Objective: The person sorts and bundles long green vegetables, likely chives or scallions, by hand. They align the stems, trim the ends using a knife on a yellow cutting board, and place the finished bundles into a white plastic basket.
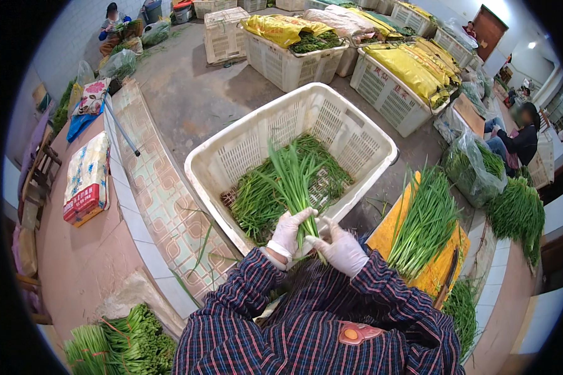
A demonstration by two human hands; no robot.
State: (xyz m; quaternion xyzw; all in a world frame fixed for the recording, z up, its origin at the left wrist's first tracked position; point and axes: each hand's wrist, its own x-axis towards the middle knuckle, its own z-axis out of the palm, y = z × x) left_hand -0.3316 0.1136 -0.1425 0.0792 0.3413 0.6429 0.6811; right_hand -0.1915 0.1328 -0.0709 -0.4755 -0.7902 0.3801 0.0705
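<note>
My gloved left hand (286,234) is wrapped round a bunch of garlic chives (289,175), whose green leaves fan out away from me. At the pale stem ends, the fingers of my gloved right hand (343,249) pinch together; what lies between them is too small to make out. Both hands are above the near rim of a large white plastic crate (350,122). Loose chives (253,203) cover much of its slatted bottom. To my right, a heap of chives (422,228) rests on a yellow board (445,275).
Tied chive bundles (128,340) lie at the lower left. A bagged heap of greens (475,169) stands to the right, near a seated person (522,137). Crates under yellow covers (406,69) line the back. Another person (116,28) sits far left. A box (84,203) with a patterned cushion stands left.
</note>
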